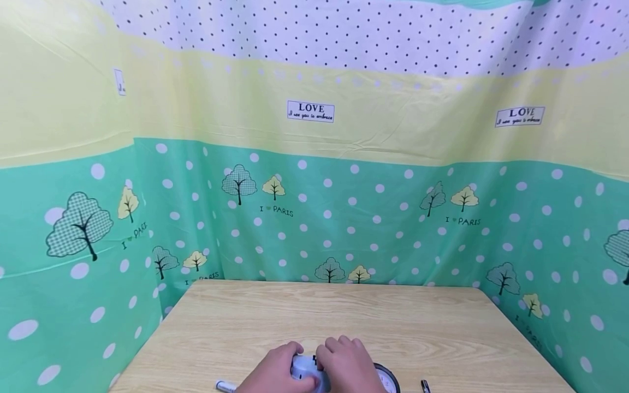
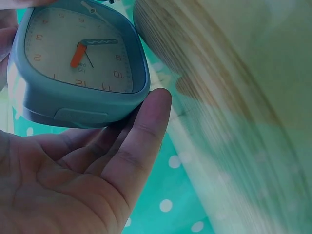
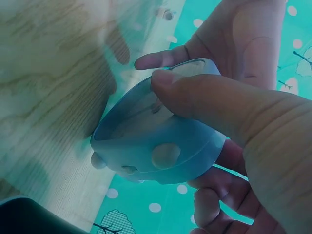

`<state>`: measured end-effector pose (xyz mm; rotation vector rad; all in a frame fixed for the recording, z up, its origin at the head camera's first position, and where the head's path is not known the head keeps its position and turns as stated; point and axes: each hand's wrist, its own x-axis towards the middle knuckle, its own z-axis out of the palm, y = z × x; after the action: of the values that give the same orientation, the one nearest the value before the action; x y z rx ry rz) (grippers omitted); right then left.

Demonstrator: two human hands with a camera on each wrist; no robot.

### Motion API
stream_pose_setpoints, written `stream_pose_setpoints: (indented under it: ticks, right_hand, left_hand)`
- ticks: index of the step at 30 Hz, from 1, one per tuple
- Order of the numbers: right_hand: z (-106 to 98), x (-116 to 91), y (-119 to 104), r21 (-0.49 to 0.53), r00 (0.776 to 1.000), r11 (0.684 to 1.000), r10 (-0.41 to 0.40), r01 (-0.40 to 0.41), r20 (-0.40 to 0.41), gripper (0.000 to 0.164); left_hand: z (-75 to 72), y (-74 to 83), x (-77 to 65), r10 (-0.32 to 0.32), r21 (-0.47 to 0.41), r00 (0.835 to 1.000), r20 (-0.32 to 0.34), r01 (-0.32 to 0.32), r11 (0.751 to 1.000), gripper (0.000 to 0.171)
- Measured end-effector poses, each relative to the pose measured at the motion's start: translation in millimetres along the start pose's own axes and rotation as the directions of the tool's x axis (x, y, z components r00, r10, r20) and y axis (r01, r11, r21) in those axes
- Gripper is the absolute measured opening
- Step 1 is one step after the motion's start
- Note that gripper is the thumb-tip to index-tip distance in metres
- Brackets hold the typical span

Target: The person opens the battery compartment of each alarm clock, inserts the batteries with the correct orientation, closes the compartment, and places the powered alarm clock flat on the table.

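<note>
A light blue alarm clock (image 1: 302, 367) with rounded corners is held between both hands above the near part of the table. In the left wrist view its dial (image 2: 97, 58) appears upside down, with an orange hour hand. My left hand (image 1: 280, 371) grips one side, its thumb by the lower corner and the other fingers going behind the case. From the other side my right hand (image 1: 346, 363) holds the clock, thumb (image 3: 170, 83) over the front rim and fingers curled behind. Two round feet (image 3: 165, 156) show on the case. A small black piece (image 1: 316, 360) shows by the right fingertips.
A round black-rimmed dial (image 1: 388, 378) lies right of the right hand, partly hidden by it. Farther right is a black pen (image 1: 425, 386); a white marker (image 1: 226, 386) lies left. The wooden table (image 1: 334, 311) is bordered by patterned curtains (image 1: 314, 218).
</note>
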<state>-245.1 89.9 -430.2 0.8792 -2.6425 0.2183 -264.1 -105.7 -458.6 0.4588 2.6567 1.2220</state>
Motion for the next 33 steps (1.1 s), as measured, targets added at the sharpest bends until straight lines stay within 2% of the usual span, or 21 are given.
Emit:
stream_pose_setpoints:
  ticks: [4,9,12,16,22,26,30,33]
  right_hand:
    - [2,0,-2,-0.009,1.000,1.000,-0.008,0.008,0.014,0.031]
    - [5,0,-4,0.001,0.999,1.000,-0.014,0.014,0.040,0.022]
    - [4,0,-5,0.012,0.997,1.000,-0.010,0.009,0.074,0.021]
    - [4,1,-5,0.026,0.993,1.000,-0.005,0.002,0.116,0.022]
    - [2,2,-3,0.054,0.990,0.999,-0.002,-0.005,0.144,0.025]
    - [-5,2,-3,0.120,0.983,0.991,0.036,-0.059,0.180,0.028]
    - [-15,1,0,0.200,0.965,0.970,0.090,-0.141,0.246,0.030]
    - [-20,0,4,0.215,0.953,0.960,0.117,-0.181,0.281,0.029]
  left_hand:
    - [-0.6,-1.9,-1.0,-0.003,-0.051,1.000,0.020,0.004,0.999,0.068]
    - [-2.5,-5.9,-2.0,0.042,-0.039,0.999,0.021,-0.041,0.998,0.072]
    - [-3.1,-9.3,-1.9,0.079,-0.017,0.997,0.024,-0.079,0.997,0.064]
    - [-3.7,-11.7,-2.2,0.099,-0.020,0.995,0.031,-0.099,0.995,0.055]
    - [-5.1,-13.1,-1.7,0.122,0.009,0.992,0.022,-0.122,0.993,0.058]
    - [-6.3,-13.0,-1.7,0.116,0.020,0.993,0.028,-0.117,0.993,0.062]
    - [-6.2,-12.7,-1.7,0.107,0.021,0.993,0.046,-0.108,0.994,0.067]
    - [-6.1,-11.8,-1.7,0.078,0.031,0.996,0.054,-0.080,0.996,0.075]
